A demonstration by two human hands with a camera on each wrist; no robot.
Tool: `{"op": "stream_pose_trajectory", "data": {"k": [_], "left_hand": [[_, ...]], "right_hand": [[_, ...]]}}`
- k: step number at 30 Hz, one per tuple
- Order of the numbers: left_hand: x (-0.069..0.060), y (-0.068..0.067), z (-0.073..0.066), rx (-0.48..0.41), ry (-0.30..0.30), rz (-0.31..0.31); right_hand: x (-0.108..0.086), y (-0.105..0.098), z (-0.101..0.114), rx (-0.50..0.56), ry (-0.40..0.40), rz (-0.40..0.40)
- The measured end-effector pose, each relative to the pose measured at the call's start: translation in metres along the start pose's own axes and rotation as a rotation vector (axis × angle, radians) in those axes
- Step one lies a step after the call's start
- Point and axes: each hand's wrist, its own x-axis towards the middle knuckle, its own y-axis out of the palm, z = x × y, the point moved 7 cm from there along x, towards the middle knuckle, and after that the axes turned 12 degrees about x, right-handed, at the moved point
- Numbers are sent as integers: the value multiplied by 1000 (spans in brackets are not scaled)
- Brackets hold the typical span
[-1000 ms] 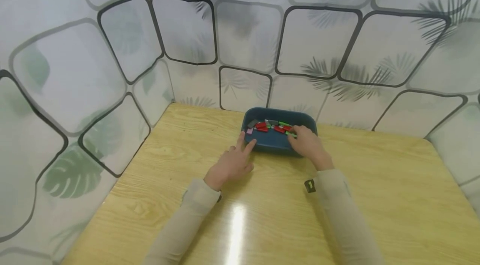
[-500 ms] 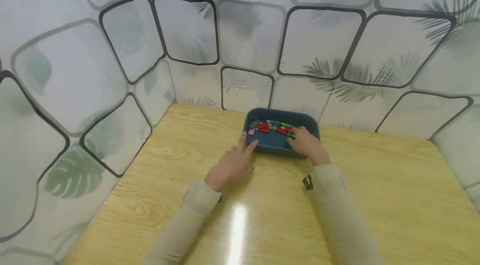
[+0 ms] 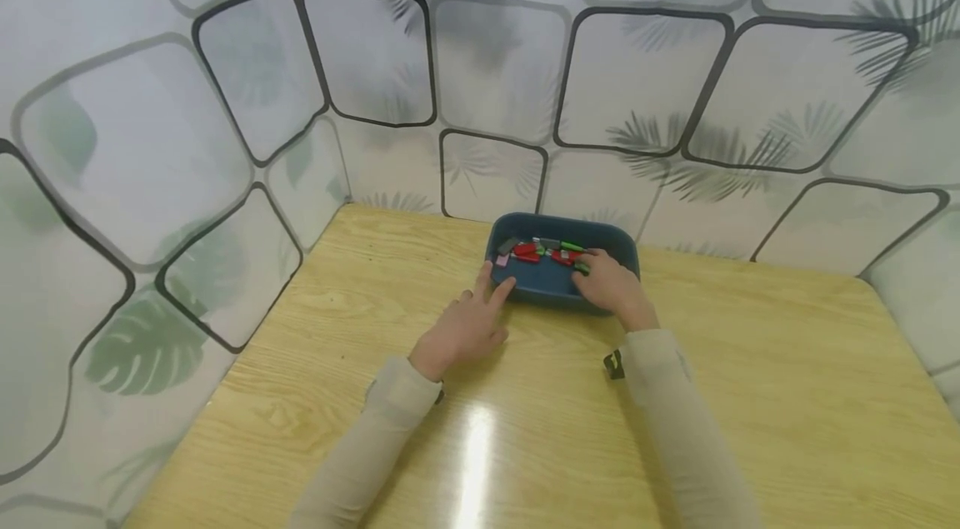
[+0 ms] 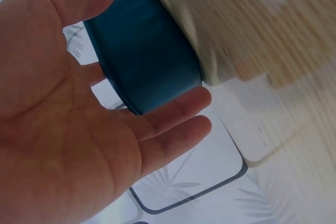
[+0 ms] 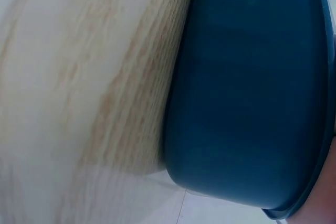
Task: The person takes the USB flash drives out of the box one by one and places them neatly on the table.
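A dark blue bin (image 3: 540,294) stands near the wall, with small red (image 3: 527,257), green (image 3: 572,247), grey (image 3: 508,246) and pink (image 3: 502,260) pieces inside. My left hand (image 3: 461,333) is at its front left corner, fingers extended, two of them by the rim; the left wrist view shows the palm (image 4: 63,124) beside the bin's side (image 4: 152,45). My right hand (image 3: 611,289) reaches over the front right rim, thumb and fingers around a green piece (image 3: 582,268). In the right wrist view the bin wall (image 5: 247,93) hides the fingertips.
The light wooden table (image 3: 750,387) extends in front of the bin and to both sides. A patterned wall (image 3: 495,79) rises directly behind the bin, and another (image 3: 150,179) on the left. Dark wrist-worn devices (image 3: 614,364) show at the sleeves.
My right hand and forearm have shifted very slightly left, and the green piece at its fingertips shows less. My left hand stays at the bin's corner.
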Motion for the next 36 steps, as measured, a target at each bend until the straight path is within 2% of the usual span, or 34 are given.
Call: {"op": "stream_pose_trajectory", "data": {"k": [15,27,36], "left_hand": [[1,0,2,3,14,-20],[0,0,2,-23,13,-8],[0,-1,1,3,16,-8]], "right_hand": [[-4,2,1,23,36,-18],[-4,1,1,-23,38,6],[-3,2,0,-11,46,5]]}}
